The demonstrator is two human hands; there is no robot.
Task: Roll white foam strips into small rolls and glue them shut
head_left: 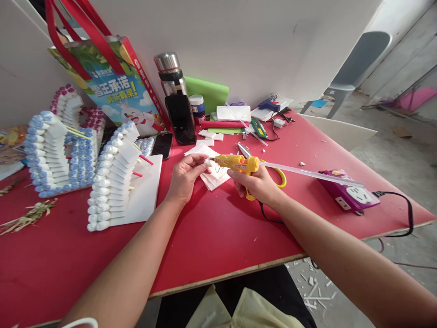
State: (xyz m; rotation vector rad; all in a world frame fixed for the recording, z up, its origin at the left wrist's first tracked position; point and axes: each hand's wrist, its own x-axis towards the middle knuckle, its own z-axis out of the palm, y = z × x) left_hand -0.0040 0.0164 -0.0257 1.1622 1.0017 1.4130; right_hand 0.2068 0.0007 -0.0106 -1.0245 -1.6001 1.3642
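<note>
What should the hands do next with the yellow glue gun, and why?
I'd probably give the trigger a small, gentle squeeze. The right hand holds the yellow glue gun, with a clear glue stick in its back. Its nozzle is right at the small white piece in the left hand. Those fingertips look close, so go slowly.

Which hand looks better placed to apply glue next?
Probably the right hand: it grips the yellow glue gun, aimed at the small white piece that the left hand pinches.
</note>
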